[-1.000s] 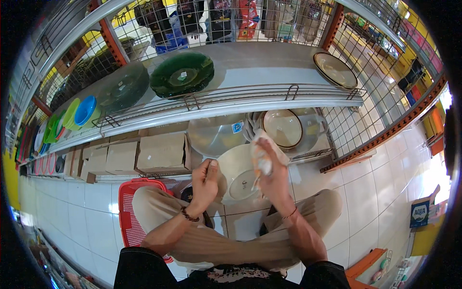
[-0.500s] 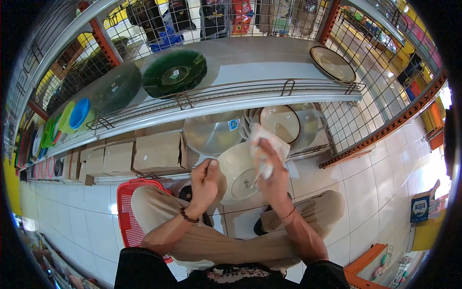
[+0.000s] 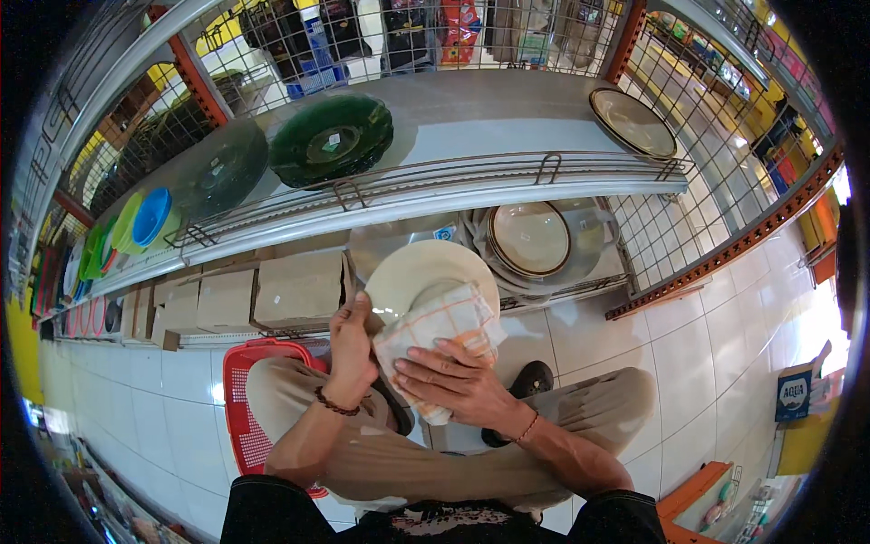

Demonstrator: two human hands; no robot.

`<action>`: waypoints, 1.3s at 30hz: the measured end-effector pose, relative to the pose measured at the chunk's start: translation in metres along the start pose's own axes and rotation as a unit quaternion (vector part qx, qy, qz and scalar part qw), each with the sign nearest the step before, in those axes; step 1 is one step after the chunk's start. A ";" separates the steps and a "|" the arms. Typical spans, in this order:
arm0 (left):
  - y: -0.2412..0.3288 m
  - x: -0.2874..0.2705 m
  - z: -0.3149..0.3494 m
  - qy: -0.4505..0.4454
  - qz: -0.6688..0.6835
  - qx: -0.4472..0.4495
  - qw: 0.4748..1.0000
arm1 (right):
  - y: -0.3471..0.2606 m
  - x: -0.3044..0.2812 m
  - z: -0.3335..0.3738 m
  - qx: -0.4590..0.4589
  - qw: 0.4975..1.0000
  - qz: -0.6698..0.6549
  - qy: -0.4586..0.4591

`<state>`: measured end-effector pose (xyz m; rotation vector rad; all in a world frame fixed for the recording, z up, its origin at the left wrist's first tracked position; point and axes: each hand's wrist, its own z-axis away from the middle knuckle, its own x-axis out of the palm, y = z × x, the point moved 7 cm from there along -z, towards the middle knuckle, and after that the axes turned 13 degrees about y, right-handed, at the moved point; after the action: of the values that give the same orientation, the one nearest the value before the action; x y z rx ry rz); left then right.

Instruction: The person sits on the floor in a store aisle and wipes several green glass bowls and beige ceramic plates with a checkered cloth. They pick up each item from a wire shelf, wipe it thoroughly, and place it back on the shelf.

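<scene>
At the frame's centre, a round cream ceramic plate [image 3: 419, 272] sits under a white cloth checked with orange lines [image 3: 435, 331]. Upper left, a dark green glass plate [image 3: 331, 140] has a grey smoked one [image 3: 217, 168] beside it. Lower left shows a red plastic basket [image 3: 243, 399].

cloth [image 3: 439, 328] lies on the plate [image 3: 420, 272], boxes [image 3: 272, 292] to its left.

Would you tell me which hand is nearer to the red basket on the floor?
Left. The left hand grips the plate's edge just above the red basket; the right hand is farther right.
</scene>
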<state>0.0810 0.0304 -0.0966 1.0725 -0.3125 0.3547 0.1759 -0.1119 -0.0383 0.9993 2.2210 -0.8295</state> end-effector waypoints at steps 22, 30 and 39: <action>0.009 0.022 0.036 -0.121 -0.292 0.313 0.895 | 0.035 -0.036 -0.011 0.087 0.990 0.029 0.105; -0.009 -0.003 0.016 0.014 0.038 0.060 0.997 | 0.075 -0.045 0.023 0.373 0.888 -0.059 0.261; -0.019 -0.012 -0.003 0.021 0.043 -0.006 0.999 | 0.016 -0.013 0.001 0.110 0.991 0.031 0.067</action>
<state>0.0788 0.0230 -0.1177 1.0414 -0.3234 0.4515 0.1961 -0.1100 -0.0341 1.2552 2.2324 -1.0220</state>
